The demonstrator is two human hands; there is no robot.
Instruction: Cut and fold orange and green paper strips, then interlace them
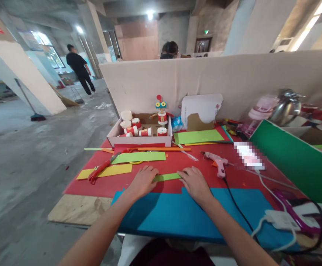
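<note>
A narrow light-green paper strip (167,177) lies crosswise between my hands, over the red sheet on the table. My left hand (143,180) grips its left end, fingers closed at the edge. At the right end, my right hand (194,181) pinches the strip with thumb and fingers, which partly cover it. To the left are red-handled scissors (101,169) lying across a yellow paper strip (116,171) and a wider green strip (141,157). A pink glue gun (218,162) rests to the right of my right hand.
A shallow box (139,140) of red-and-white paper cups stands behind, with a cup figure (162,117). Blue sheet (155,210) covers the front edge. Cables, a white adapter (281,220) and a green panel (296,162) occupy the right. A person (79,66) stands far left.
</note>
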